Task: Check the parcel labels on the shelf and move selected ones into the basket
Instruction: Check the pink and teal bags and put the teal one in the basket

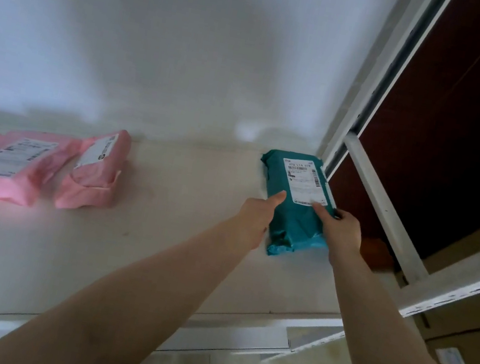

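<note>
One teal plastic mailer parcel [294, 210] with white printed label [304, 182], flat at right end of pale shelf [156, 247], against white metal upright [374, 86]. Left hand [255, 213] against its left edge, thumb laid on top, grip loose. Right hand [340, 231] at right edge, thumb on label, fingers curled round the side. Three pink plastic mailer parcels [92, 168] well apart, further left on same shelf.
</note>
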